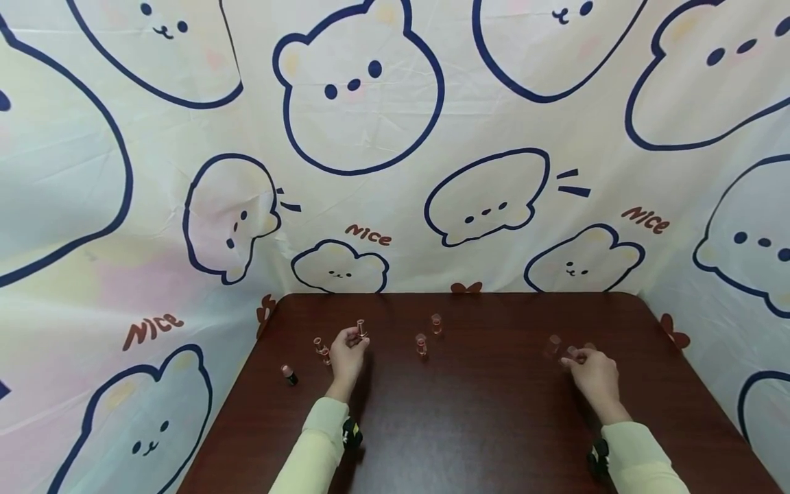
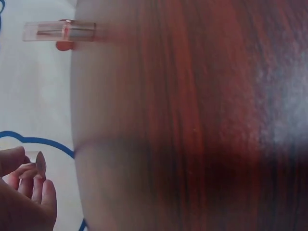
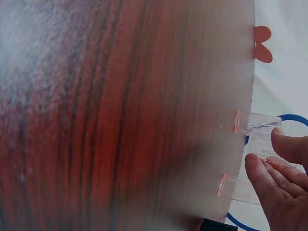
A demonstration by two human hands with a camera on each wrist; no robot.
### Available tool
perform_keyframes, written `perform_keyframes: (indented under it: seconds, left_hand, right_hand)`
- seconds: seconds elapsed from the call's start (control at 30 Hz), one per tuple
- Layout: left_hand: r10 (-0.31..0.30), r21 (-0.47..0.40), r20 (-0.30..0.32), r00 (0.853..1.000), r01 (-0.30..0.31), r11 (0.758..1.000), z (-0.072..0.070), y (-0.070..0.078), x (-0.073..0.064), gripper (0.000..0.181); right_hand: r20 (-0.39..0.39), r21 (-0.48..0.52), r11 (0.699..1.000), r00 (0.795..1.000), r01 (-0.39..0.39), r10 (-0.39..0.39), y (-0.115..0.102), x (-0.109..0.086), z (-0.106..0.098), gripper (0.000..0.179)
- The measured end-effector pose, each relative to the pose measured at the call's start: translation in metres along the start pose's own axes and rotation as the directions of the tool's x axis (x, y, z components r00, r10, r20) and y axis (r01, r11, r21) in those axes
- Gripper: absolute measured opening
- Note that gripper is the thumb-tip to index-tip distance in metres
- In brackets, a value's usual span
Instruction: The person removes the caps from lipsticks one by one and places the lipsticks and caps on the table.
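In the head view my left hand (image 1: 348,360) pinches an uncapped lipstick (image 1: 361,328) upright between thumb and fingers, above the table's left half. Its slanted tip also shows in the left wrist view, where the lipstick (image 2: 41,165) sits at the fingertips. My right hand (image 1: 594,377) is over the table's right side. Thumb and fingertips there pinch a clear lipstick cap (image 3: 269,150) with small printed letters on it. Another clear cap (image 1: 553,345) stands just left of that hand. Beside the left hand are small lipsticks (image 1: 320,347), partly overlapping.
Two lipsticks, one nearer (image 1: 422,345) and one farther (image 1: 436,324), stand upright near the table's middle. A dark-based lipstick (image 1: 289,374) is at the far left. The brown table (image 1: 469,412) ends at a printed cloth (image 1: 407,206) behind and at both sides.
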State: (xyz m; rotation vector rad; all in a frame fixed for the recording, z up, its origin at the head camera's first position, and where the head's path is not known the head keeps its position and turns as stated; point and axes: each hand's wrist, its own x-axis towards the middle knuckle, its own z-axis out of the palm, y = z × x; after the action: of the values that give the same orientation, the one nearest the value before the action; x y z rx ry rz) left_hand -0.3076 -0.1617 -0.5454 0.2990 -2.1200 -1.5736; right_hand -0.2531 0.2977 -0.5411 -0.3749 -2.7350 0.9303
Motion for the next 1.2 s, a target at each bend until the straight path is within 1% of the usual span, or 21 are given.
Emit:
perform_keyframes:
  seconds: [0.13, 0.23, 0.33, 0.5, 0.67, 0.87, 0.93, 1.1, 1.2]
  left_hand:
    - [-0.010, 0.030, -0.022, 1.000, 0.011, 0.999, 0.002, -0.006, 0.002, 0.022]
    - [-0.012, 0.043, -0.035, 0.999, 0.014, 0.999, 0.005, -0.009, 0.003, 0.022]
    - [-0.013, 0.057, -0.048, 0.999, 0.015, 0.998, 0.006, -0.009, 0.004, 0.022]
    - [-0.016, 0.092, -0.070, 0.997, 0.022, 0.996, 0.007, -0.009, 0.005, 0.021]
    - [-0.033, 0.121, -0.082, 0.996, 0.043, 0.992, 0.008, -0.010, 0.007, 0.022]
    - [-0.069, 0.155, -0.078, 0.995, 0.081, 0.985, 0.009, -0.013, 0.009, 0.023]
    - [-0.078, 0.169, -0.073, 0.994, 0.090, 0.982, 0.010, -0.014, 0.010, 0.023]
    - [-0.096, 0.185, -0.065, 0.993, 0.107, 0.977, 0.011, -0.016, 0.010, 0.023]
    - [-0.102, 0.196, -0.064, 0.993, 0.113, 0.974, 0.011, -0.020, 0.011, 0.023]
  right_hand:
    - [0.021, 0.005, 1.000, 1.000, -0.001, 0.001, 0.002, 0.000, 0.002, 0.033]
    - [0.021, 0.003, 1.000, 1.000, 0.014, -0.014, 0.003, 0.001, 0.004, 0.031]
    - [0.032, 0.008, 1.000, 0.999, 0.021, -0.021, 0.004, 0.002, 0.006, 0.030]
    - [0.060, 0.016, 1.000, 0.998, 0.016, -0.017, 0.004, 0.003, 0.006, 0.033]
    - [0.079, 0.015, 1.000, 0.997, 0.001, -0.003, 0.004, 0.003, 0.008, 0.028]
    - [0.076, 0.010, 1.000, 0.997, -0.001, 0.000, 0.005, 0.003, 0.012, 0.022]
    - [0.074, 0.005, 1.000, 0.997, 0.001, -0.001, 0.006, 0.002, 0.013, 0.023]
    - [0.080, -0.013, 1.000, 0.997, 0.018, -0.017, 0.007, 0.003, 0.013, 0.033]
    - [0.094, -0.015, 1.000, 0.995, 0.021, -0.020, 0.007, 0.004, 0.013, 0.033]
